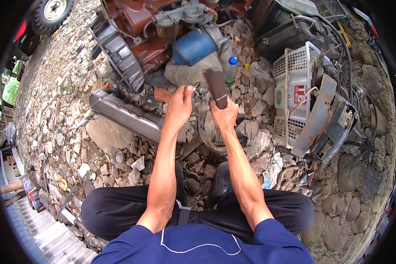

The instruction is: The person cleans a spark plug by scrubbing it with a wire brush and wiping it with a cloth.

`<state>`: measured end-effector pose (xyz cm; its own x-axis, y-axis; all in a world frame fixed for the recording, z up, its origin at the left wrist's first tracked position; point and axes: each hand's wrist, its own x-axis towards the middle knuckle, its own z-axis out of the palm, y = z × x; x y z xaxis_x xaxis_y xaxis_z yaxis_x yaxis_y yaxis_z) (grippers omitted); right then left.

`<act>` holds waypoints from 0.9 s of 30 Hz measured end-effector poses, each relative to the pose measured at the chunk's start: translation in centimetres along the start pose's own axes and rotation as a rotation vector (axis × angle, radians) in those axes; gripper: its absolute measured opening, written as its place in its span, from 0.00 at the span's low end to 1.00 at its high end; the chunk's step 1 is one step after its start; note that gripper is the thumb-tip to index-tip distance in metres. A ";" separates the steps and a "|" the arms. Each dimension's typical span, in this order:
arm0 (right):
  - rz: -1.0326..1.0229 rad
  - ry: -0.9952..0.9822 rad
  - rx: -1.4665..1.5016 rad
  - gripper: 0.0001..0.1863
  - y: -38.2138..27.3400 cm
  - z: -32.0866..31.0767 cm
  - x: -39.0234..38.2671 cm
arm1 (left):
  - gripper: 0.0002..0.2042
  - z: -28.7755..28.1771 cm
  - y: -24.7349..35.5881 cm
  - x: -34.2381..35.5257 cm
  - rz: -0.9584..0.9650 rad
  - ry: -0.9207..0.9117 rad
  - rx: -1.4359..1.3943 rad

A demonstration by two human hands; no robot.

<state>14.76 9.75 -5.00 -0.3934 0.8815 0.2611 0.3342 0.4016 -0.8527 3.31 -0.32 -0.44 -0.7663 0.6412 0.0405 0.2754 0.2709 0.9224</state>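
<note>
My left hand (180,103) pinches a small dark metal piece (195,86) in front of the grey stone slab (187,72). My right hand (224,113) grips a dark brown brush (218,87), raised beside the left hand, its upper end blurred. Behind them a rust-red engine block (149,55) carries a blue cylinder (193,46). A bottle with a blue cap (231,70) stands behind the brush. A long metal pan (125,115) lies left of my hands, and a crumpled grey cloth (213,136) lies below the right one.
Stony rubble (70,127) surrounds my crossed legs. At the right are a white plastic crate (290,103), rusty metal plates (312,114), cables, dark parts (277,37) and a cobbled edge (356,185). A tyre (48,13) is at the far upper left, corrugated sheeting (44,224) at the lower left.
</note>
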 end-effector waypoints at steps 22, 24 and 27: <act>0.379 -0.099 0.314 0.14 7.0 -1.2 0.5 | 0.17 -2.1 -1.6 1.2 -0.350 -0.259 -1.158; 0.379 -0.042 0.359 0.13 7.0 -1.6 0.7 | 0.17 -2.2 -2.0 1.3 -0.357 -0.244 -1.105; 0.486 0.049 0.413 0.12 7.7 -2.7 1.0 | 0.17 -2.5 -1.8 1.2 -0.386 -0.212 -1.016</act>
<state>19.30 14.38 -10.10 -0.2366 0.9534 -0.1872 0.1034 -0.1669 -0.9805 0.48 -1.85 -1.14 -0.5561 0.7770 -0.2952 -0.6400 -0.1738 0.7484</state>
